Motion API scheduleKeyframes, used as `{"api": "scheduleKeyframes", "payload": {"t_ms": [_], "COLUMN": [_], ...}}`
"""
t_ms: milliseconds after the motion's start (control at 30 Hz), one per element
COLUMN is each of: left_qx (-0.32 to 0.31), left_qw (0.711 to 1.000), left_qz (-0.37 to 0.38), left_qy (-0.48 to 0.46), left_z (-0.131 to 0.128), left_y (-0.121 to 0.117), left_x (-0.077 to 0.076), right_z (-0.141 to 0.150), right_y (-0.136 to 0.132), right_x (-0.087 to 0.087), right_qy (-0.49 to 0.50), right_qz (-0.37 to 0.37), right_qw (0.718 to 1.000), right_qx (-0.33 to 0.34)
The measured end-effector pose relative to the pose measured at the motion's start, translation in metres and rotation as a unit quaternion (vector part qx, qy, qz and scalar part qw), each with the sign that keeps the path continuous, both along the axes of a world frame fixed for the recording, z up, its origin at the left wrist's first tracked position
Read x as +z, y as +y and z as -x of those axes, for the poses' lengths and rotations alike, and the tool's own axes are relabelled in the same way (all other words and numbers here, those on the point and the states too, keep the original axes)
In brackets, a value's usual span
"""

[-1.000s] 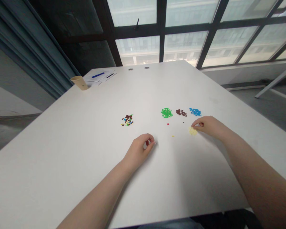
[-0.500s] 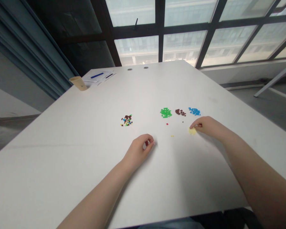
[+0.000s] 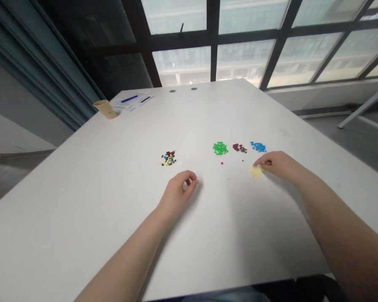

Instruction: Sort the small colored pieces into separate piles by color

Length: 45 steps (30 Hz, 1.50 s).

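Observation:
My left hand (image 3: 177, 189) hovers over the table, its thumb and index finger pinched together. Whether a tiny piece is between them is too small to tell. Up and left of it is a mixed pile of small coloured pieces (image 3: 169, 158), mostly dark brown. My right hand (image 3: 275, 165) rests with its fingertips at the upper edge of a pile of pale yellow pieces (image 3: 255, 172). Its fingers are closed, and anything in them is hidden. Beyond it lie piles of green pieces (image 3: 220, 148), brown pieces (image 3: 239, 147) and blue pieces (image 3: 258, 146).
One red piece (image 3: 222, 163), a dark speck (image 3: 242, 160) and a couple of yellow pieces (image 3: 228, 179) lie apart on the white table (image 3: 113, 180). At the far left stand a paper cup (image 3: 106, 109) and papers (image 3: 118, 102) with a blue pen (image 3: 129, 99).
My left hand has shifted left and slightly away from me, nearer the mixed pile. My right hand has lifted a little from the yellow pile toward its upper edge.

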<state>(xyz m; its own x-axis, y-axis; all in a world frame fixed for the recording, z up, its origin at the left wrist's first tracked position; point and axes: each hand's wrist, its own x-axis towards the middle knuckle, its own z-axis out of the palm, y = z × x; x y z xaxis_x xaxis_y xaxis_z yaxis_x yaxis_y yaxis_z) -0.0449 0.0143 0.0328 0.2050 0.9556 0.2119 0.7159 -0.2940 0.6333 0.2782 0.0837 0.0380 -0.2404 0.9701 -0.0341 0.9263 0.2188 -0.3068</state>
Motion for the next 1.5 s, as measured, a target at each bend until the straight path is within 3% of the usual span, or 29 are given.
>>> {"api": "scheduleKeyframes", "payload": {"t_ms": [133,233,367,533,933,1100,1167,1233,1267,1300,1367,1433,1500], "left_qx": [0.203,0.281,0.256,0.226,0.197,0.179,0.158,0.118,0.095,0.075,0.053,0.056,0.067], "left_qw": [0.973,0.95,0.957,0.962,0.964,0.982,0.987,0.974,0.949,0.904,0.757,0.625,0.548], "left_qz": [-0.107,-0.093,-0.011,-0.006,-0.016,-0.033,-0.007,0.058,0.117,0.191,0.354,0.449,0.496], "left_qy": [0.035,0.097,0.136,0.155,0.181,0.06,-0.038,-0.185,-0.276,-0.376,-0.546,-0.637,-0.67], "left_z": [0.046,0.08,0.093,0.084,0.084,0.066,0.048,0.025,0.012,-0.001,-0.025,-0.042,-0.05], "left_y": [0.022,0.037,0.047,0.051,0.055,0.045,0.035,0.021,0.013,0.005,-0.012,-0.025,-0.032], "left_x": [0.004,-0.005,-0.024,-0.033,-0.035,-0.021,-0.012,-0.003,0.0,0.003,0.006,0.006,0.003], "right_z": [0.008,0.029,0.069,0.1,0.097,0.098,0.098,0.098,0.098,0.098,0.098,0.097,0.097], "right_y": [-0.006,-0.019,-0.05,-0.079,-0.071,-0.071,-0.071,-0.071,-0.071,-0.071,-0.072,-0.072,-0.072], "right_x": [0.009,0.015,0.015,0.002,-0.004,-0.004,-0.004,-0.004,-0.004,-0.004,-0.004,-0.006,-0.007], "right_qy": [0.026,0.05,0.078,0.06,0.04,0.039,0.04,0.043,0.044,0.045,0.048,0.053,0.062], "right_qz": [-0.038,-0.048,-0.023,0.008,0.009,0.009,0.01,0.011,0.01,0.009,0.004,0.0,-0.001], "right_qw": [0.999,0.992,0.969,0.938,0.943,0.943,0.943,0.943,0.944,0.944,0.945,0.947,0.949], "right_qx": [0.029,0.107,0.231,0.342,0.33,0.332,0.33,0.329,0.327,0.326,0.322,0.316,0.31]}}
